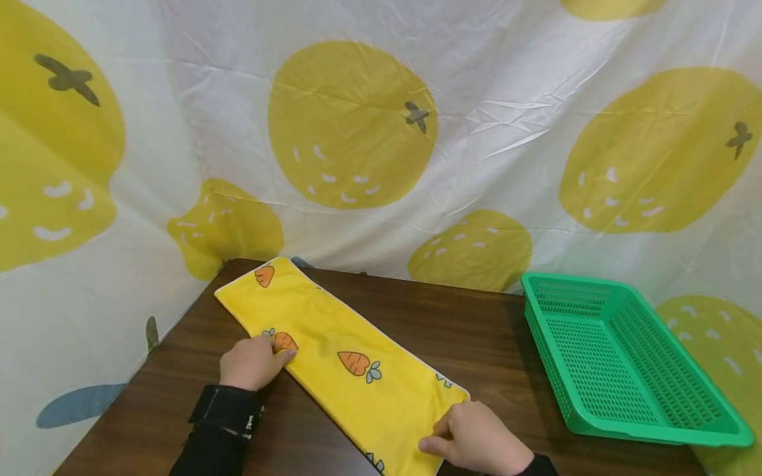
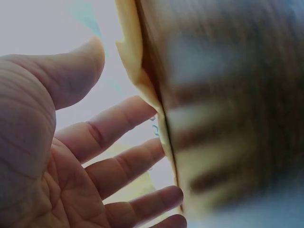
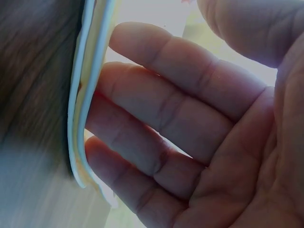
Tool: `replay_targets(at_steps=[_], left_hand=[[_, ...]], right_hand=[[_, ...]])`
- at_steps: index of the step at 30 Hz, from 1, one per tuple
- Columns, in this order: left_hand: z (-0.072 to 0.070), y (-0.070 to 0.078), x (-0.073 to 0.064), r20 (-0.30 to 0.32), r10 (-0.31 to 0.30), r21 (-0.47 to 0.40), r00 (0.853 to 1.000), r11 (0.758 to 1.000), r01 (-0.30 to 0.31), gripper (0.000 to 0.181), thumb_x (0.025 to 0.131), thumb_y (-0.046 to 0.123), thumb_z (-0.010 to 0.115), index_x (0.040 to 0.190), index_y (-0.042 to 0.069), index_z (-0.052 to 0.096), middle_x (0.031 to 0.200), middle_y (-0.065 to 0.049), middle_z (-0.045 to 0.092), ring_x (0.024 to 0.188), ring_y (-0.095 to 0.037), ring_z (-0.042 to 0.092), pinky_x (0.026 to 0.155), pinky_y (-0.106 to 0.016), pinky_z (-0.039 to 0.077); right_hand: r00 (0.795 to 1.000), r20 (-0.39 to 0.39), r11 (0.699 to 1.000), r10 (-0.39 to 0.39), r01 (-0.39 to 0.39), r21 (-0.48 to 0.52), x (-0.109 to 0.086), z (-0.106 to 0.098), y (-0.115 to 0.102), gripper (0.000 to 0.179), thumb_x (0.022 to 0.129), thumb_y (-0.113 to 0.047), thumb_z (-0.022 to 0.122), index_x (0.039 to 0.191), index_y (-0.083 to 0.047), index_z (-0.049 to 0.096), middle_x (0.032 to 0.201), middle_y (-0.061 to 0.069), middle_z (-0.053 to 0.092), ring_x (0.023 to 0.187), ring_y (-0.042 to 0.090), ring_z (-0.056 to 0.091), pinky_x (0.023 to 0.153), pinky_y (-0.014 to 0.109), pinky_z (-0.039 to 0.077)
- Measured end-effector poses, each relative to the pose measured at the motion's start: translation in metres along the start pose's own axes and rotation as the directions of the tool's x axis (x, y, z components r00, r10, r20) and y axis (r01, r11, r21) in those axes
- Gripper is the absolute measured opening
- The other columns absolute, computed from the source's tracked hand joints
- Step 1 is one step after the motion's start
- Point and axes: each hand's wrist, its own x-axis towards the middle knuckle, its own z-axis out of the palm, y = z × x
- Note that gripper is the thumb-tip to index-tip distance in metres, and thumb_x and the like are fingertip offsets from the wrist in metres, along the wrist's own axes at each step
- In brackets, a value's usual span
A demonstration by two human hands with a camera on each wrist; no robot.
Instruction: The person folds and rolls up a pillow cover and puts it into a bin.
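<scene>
A yellow cloth (image 1: 321,337) printed with orange carrots and edged in white piping lies folded into a long strip, slanting across the brown table (image 1: 494,344). My left hand (image 1: 253,362) rests at its near left long edge; in the left wrist view the fingers (image 2: 126,166) reach out to the cloth's edge with the thumb held apart. At the strip's near right end, my right hand (image 1: 473,436) touches the cloth. The right wrist view shows its fingertips (image 3: 107,78) against two stacked piped edges (image 3: 85,90), thumb away from them.
A green plastic basket (image 1: 661,433) with perforated walls stands at the right side of the table. Behind the table and along its left side hangs a white curtain (image 1: 500,53) printed with large yellow lemons.
</scene>
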Motion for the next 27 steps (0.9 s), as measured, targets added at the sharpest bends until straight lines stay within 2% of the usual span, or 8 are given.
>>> replay_targets(at_steps=[3,7,10,13,16,20,23,27], left_hand=[[-0.001,0.003,0.000,0.011,-0.026,0.034,1.000,0.999,0.026,0.062,0.097,0.057,0.070,0.113,-0.003,0.075,0.101,-0.025,0.075,0.086,-0.039,0.069,0.068,-0.054,0.054],[-0.006,0.014,-0.006,0.009,-0.017,0.071,1.000,0.997,0.016,0.060,0.097,0.058,0.070,0.100,-0.001,0.078,0.092,-0.021,0.074,0.083,-0.037,0.068,0.065,-0.051,0.055],[-0.011,0.035,-0.017,-0.018,0.060,0.058,0.998,0.997,-0.059,0.055,0.097,0.057,0.071,0.103,0.003,0.080,0.097,-0.017,0.078,0.087,-0.036,0.072,0.066,-0.051,0.057],[-0.012,0.068,-0.035,-0.042,0.206,-0.009,0.978,0.978,-0.207,0.044,0.096,0.053,0.074,0.104,0.010,0.082,0.097,-0.008,0.080,0.084,-0.028,0.073,0.067,-0.045,0.056],[-0.005,0.106,-0.062,-0.004,0.384,-0.074,0.923,0.921,-0.383,0.034,0.093,0.050,0.080,0.088,0.016,0.080,0.079,0.003,0.074,0.069,-0.015,0.064,0.061,-0.035,0.050],[0.012,0.145,-0.096,0.201,0.544,-0.091,0.815,0.839,-0.537,0.042,0.091,0.051,0.081,0.068,0.019,0.068,0.059,0.010,0.051,0.054,-0.007,0.046,0.054,-0.026,0.038],[0.026,0.160,-0.112,0.377,0.548,-0.065,0.747,0.820,-0.568,0.045,0.091,0.053,0.080,0.067,0.017,0.065,0.056,0.009,0.046,0.051,-0.008,0.044,0.052,-0.025,0.037],[0.043,0.160,-0.119,0.507,0.532,-0.013,0.678,0.792,-0.611,0.038,0.093,0.041,0.078,0.068,0.016,0.064,0.055,0.007,0.048,0.050,-0.009,0.047,0.051,-0.026,0.040]], right_hand=[[1.000,0.021,1.000,0.007,-0.007,0.005,0.000,0.001,-0.003,0.045,0.097,-0.053,0.073,0.061,-0.027,0.064,0.050,-0.019,0.029,0.047,0.000,0.029,0.050,0.021,0.025],[0.998,0.052,1.000,0.022,-0.023,0.020,0.000,0.002,-0.006,0.041,0.097,-0.054,0.072,0.066,-0.027,0.071,0.050,-0.019,0.032,0.047,0.001,0.032,0.051,0.021,0.029],[0.998,0.060,1.000,0.020,-0.022,0.021,-0.001,0.001,-0.007,0.041,0.098,-0.054,0.072,0.068,-0.026,0.073,0.050,-0.019,0.033,0.047,0.001,0.034,0.051,0.021,0.030],[0.998,0.056,1.000,0.018,-0.019,0.020,-0.002,0.000,-0.007,0.040,0.097,-0.053,0.073,0.069,-0.026,0.074,0.051,-0.019,0.033,0.048,0.001,0.033,0.052,0.021,0.030],[0.999,0.049,0.999,0.000,-0.002,0.036,-0.003,-0.001,-0.005,0.040,0.098,-0.052,0.073,0.068,-0.025,0.072,0.052,-0.020,0.031,0.048,0.000,0.031,0.051,0.020,0.028],[0.999,0.037,0.997,-0.024,0.021,0.073,-0.003,-0.004,-0.003,0.042,0.098,-0.047,0.074,0.064,-0.024,0.068,0.053,-0.020,0.029,0.048,0.000,0.025,0.050,0.020,0.023],[0.999,0.040,0.996,-0.017,0.013,0.090,-0.003,-0.005,-0.002,0.044,0.098,-0.046,0.075,0.061,-0.025,0.062,0.053,-0.019,0.028,0.048,0.000,0.023,0.050,0.020,0.022],[0.999,0.051,0.995,-0.015,0.010,0.094,-0.003,-0.006,-0.002,0.048,0.098,-0.046,0.075,0.059,-0.026,0.054,0.053,-0.019,0.028,0.048,0.000,0.024,0.051,0.020,0.023]])
